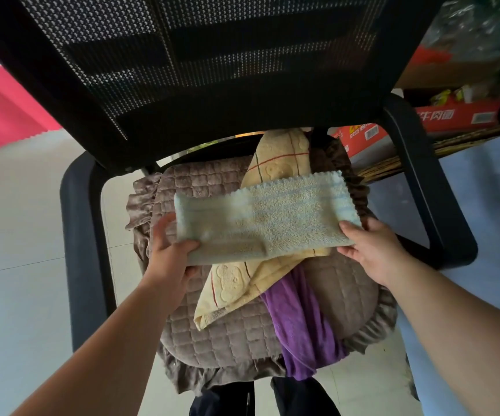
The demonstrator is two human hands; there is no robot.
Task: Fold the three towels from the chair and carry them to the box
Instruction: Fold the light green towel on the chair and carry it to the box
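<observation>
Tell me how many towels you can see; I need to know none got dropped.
3. The pale blue towel is held in both hands over the chair seat; the yellow towel lies beneath it; the purple towel lies under that, trailing off the seat's front edge.

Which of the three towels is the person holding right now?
The pale blue towel, pinched at both ends by the left hand and right hand. The yellow towel and purple towel lie underneath.
</observation>
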